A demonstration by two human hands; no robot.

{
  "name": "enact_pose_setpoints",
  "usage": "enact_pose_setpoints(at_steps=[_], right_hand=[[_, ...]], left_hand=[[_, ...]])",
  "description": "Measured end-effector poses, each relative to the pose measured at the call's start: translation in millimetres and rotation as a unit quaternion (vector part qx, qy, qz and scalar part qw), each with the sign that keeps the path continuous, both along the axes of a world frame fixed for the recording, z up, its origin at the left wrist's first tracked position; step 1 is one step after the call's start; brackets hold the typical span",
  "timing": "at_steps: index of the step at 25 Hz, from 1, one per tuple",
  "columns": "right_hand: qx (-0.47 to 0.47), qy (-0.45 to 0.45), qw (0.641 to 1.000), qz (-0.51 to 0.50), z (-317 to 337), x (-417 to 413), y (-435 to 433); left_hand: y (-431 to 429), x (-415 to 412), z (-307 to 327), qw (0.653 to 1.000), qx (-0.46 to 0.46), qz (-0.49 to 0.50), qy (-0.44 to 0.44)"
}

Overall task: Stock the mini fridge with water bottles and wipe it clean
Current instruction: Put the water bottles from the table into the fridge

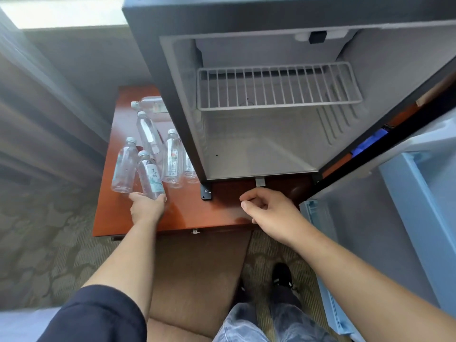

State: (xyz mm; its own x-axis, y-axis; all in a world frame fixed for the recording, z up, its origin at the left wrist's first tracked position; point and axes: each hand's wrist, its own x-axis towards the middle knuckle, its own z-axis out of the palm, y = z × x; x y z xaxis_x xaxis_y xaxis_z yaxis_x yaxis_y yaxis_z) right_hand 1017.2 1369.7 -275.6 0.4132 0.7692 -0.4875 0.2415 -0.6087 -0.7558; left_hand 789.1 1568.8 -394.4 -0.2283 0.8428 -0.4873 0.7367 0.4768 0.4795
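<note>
The mini fridge (259, 149) stands open on a reddish wooden table (187, 213), its inside bare except for a white wire shelf (278, 86). Several clear water bottles stand and lie to its left. My left hand (146, 207) grips the base of the nearest labelled bottle (150, 176). Another bottle (125, 165) stands just left of it, and one more (172, 159) stands by the fridge wall. My right hand (269, 209) hovers over the table in front of the fridge with loosely curled fingers, holding nothing.
The fridge door (399, 218) hangs open to the right with pale blue door racks (419, 193). A grey curtain (37, 107) hangs at the left. Patterned carpet (44, 243) covers the floor, and my legs and shoes (281, 275) are below the table's front edge.
</note>
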Motion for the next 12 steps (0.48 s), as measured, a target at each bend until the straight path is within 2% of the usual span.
enact_pose_setpoints(at_steps=[3,6,9,12], right_hand=[[-0.019,0.016,1.000,0.011,0.2,-1.5,-3.3],[-0.044,0.030,0.998,0.032,8.0,-7.3,1.5],[-0.058,0.016,0.995,0.075,9.2,-17.2,12.5],[-0.058,0.046,0.990,0.117,6.5,-43.5,37.6]], left_hand=[[-14.8,-4.0,-1.1,0.994,-0.050,0.056,-0.074],[-45.4,-9.4,2.7,0.969,-0.084,0.112,-0.202],[-81.5,-9.5,19.1,0.954,-0.083,0.119,-0.260],[-105.2,-9.1,43.2,0.943,-0.061,0.079,-0.316]])
